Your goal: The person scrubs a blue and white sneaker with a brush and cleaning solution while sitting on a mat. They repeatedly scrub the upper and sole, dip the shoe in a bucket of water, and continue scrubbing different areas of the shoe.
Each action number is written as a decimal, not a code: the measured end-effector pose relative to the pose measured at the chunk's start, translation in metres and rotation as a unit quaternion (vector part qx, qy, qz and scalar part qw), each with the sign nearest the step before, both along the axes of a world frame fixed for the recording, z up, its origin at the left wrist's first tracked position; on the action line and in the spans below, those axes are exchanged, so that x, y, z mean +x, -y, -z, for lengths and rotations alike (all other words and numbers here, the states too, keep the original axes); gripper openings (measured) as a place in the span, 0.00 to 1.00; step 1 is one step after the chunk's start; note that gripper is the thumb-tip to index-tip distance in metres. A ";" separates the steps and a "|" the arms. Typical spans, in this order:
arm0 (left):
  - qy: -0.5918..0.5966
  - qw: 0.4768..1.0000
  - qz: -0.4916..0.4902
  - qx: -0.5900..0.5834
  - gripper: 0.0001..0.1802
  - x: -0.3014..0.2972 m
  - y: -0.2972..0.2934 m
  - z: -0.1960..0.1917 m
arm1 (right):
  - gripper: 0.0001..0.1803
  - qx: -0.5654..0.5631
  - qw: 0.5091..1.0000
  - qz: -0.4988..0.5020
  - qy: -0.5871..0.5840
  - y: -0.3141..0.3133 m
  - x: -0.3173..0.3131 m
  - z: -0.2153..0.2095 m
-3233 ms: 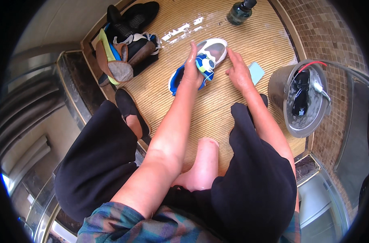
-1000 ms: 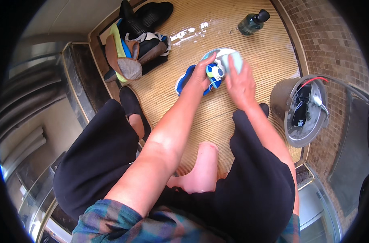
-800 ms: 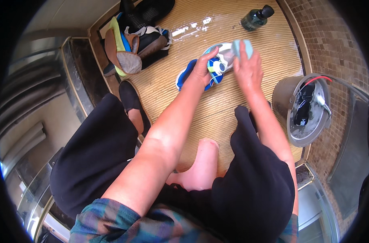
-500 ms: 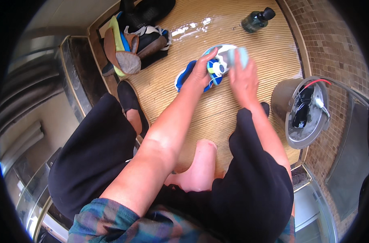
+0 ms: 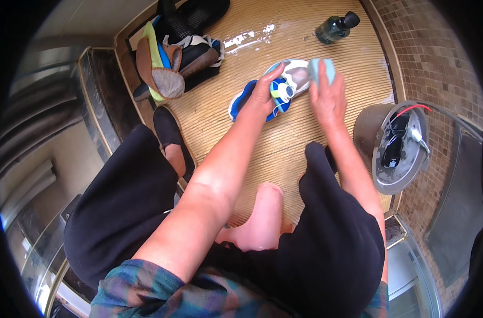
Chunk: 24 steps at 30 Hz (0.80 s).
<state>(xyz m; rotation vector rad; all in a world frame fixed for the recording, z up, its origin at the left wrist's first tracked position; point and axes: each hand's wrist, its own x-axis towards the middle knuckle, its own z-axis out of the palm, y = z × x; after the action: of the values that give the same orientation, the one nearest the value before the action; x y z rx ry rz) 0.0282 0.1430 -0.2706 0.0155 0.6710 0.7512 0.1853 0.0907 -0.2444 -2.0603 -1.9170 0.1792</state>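
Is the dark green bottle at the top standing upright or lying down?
Lying down: the dark green bottle rests on its side on the ribbed floor, black cap pointing toward the tiled wall.

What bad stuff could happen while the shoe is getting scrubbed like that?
The floor looks wet and shiny near the pile of shoes, so someone might slip there. The bottle lies on its side and could roll or leak. The right hand rubs the light blue sponge on the sneaker while only the left hand steadies it, so it may slide away.
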 end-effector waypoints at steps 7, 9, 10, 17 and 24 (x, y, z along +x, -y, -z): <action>-0.030 1.000 -0.008 0.002 0.25 0.002 0.003 -0.002 | 0.36 -0.018 0.999 -0.033 -0.017 0.012 -0.022 -0.010; 0.004 1.000 -0.006 0.011 0.25 -0.001 0.003 0.003 | 0.37 0.009 0.998 -0.054 -0.019 0.017 -0.029 -0.006; 0.008 1.000 0.002 0.008 0.26 -0.001 0.003 -0.001 | 0.37 0.018 0.998 -0.066 -0.018 0.023 -0.033 -0.004; 0.028 0.999 0.008 0.013 0.29 0.004 0.000 0.010 | 0.32 0.038 0.995 -0.030 0.092 -0.011 -0.002 0.008; 0.030 0.999 0.008 0.012 0.30 -0.002 0.000 0.004 | 0.33 0.089 0.991 -0.093 0.033 0.010 -0.030 -0.004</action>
<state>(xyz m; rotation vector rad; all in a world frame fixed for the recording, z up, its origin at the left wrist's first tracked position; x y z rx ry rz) 0.0266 0.1430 -0.2745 0.0210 0.6038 0.7419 0.1551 0.0804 -0.2406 -1.7948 -2.0827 -0.0184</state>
